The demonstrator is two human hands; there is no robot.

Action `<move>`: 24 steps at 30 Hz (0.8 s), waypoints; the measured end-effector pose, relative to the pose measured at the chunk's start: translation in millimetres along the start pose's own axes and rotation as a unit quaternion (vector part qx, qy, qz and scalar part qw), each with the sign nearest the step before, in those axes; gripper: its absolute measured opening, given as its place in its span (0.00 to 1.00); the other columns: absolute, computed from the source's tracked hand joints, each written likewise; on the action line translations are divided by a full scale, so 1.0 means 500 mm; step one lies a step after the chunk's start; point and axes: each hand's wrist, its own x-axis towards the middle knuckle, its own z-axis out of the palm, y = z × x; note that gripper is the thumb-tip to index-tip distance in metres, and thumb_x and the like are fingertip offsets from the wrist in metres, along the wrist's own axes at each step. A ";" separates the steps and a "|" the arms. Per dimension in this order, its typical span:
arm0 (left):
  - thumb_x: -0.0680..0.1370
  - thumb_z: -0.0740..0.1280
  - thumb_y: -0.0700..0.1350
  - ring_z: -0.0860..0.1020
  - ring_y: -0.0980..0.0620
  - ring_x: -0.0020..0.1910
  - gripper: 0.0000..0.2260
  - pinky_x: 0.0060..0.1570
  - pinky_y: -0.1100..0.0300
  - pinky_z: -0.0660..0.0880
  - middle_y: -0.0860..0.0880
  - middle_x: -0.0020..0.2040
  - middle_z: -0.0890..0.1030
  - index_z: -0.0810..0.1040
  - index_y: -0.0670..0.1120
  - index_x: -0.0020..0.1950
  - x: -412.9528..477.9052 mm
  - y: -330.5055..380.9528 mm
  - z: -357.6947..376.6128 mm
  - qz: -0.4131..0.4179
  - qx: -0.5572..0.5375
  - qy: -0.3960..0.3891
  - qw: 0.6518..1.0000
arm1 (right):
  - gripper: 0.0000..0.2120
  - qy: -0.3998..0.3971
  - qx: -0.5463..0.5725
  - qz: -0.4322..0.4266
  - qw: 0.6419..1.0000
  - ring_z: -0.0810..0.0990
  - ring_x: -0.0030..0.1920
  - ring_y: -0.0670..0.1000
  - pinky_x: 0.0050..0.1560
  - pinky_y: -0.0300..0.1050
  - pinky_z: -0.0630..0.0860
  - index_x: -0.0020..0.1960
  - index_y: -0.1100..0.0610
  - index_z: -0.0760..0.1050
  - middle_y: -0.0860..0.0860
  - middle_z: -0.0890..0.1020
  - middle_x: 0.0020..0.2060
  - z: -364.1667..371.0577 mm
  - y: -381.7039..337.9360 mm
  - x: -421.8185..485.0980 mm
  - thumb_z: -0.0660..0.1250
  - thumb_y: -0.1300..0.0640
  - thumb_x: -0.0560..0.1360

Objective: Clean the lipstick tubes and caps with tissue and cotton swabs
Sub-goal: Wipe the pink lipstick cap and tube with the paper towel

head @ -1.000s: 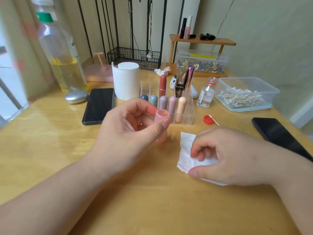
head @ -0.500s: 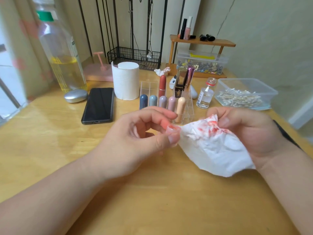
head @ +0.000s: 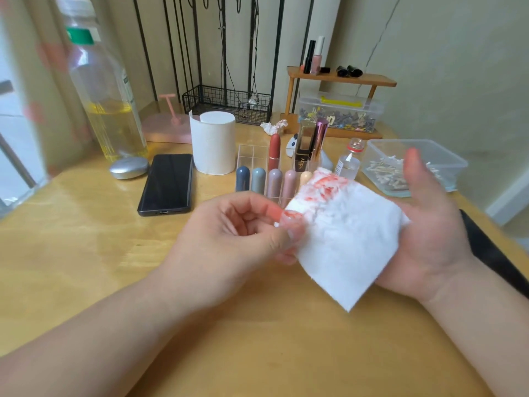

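My left hand [head: 237,233] pinches the cap [head: 289,220] above the table [head: 86,253], touching the tissue [head: 343,233] edge. My right hand [head: 429,230] is spread open, carrying the tissue. I should wipe with a clean white patch, not its red-stained top, and twist the cap.

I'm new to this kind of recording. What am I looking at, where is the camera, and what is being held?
No machine here: these are a person's two bare hands, filmed by one camera worn on the head, looking down at a wooden table. The left hand pinches a small pink lipstick cap. A red-smeared tissue lies across the open right hand, against the cap. Behind: a clear organiser of lipsticks, a tissue roll, a black phone and a tub of cotton swabs.
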 end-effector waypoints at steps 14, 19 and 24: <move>0.70 0.74 0.39 0.83 0.43 0.36 0.11 0.44 0.52 0.83 0.37 0.38 0.84 0.80 0.33 0.47 -0.005 0.008 0.004 -0.027 -0.010 -0.005 1.000 | 0.22 0.126 -0.210 -0.190 0.951 0.77 0.65 0.65 0.70 0.70 0.66 0.68 0.64 0.73 0.64 0.79 0.63 -0.024 0.045 0.023 0.66 0.65 0.75; 0.72 0.76 0.40 0.83 0.44 0.38 0.12 0.46 0.48 0.82 0.37 0.43 0.85 0.79 0.34 0.48 -0.004 0.005 0.002 -0.039 0.020 -0.010 0.999 | 0.18 0.184 -0.296 -0.261 0.900 0.81 0.60 0.61 0.66 0.65 0.72 0.63 0.62 0.78 0.60 0.83 0.58 -0.025 0.040 0.013 0.69 0.66 0.73; 0.69 0.78 0.40 0.80 0.48 0.34 0.12 0.38 0.56 0.81 0.43 0.45 0.85 0.81 0.36 0.46 -0.004 0.009 0.003 -0.024 0.035 0.007 0.999 | 0.18 0.135 -0.265 -0.217 0.930 0.81 0.60 0.64 0.62 0.59 0.77 0.63 0.64 0.77 0.63 0.82 0.58 -0.015 0.051 0.013 0.68 0.68 0.73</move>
